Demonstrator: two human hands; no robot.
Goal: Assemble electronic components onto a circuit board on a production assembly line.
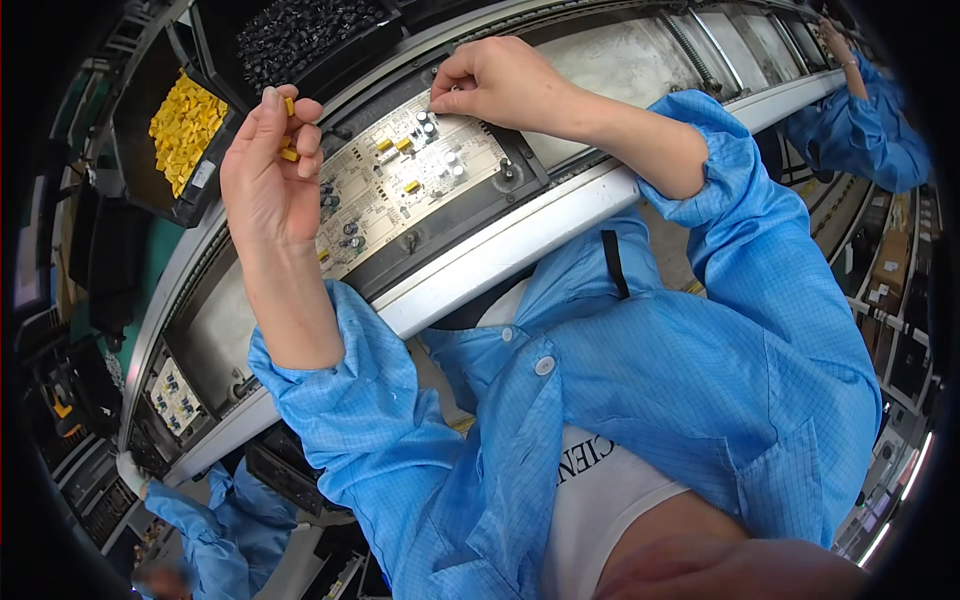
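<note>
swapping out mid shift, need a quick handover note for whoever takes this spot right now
Left hand: raised over the board's left end, fingers holding a few yellow parts.
Right hand: fingers pinched at the far edge of the board, pressing something too small to tell.
Board sits in a carrier on the line.
Done: several yellow parts seated.
Left: the parts in hand. Bin has more.

The left hand [268,170] is raised upright above the circuit board [400,180], palm turned inward, with its fingers curled and the thumb pressing against them. Its forearm is bare up to a pushed-back blue sleeve. The right hand [495,82] reaches to the board's far edge, knuckles up, fingertips pinched together and pointing down; whether they grip anything is hard to tell. The right arm bends sharply at the elbow.
</note>
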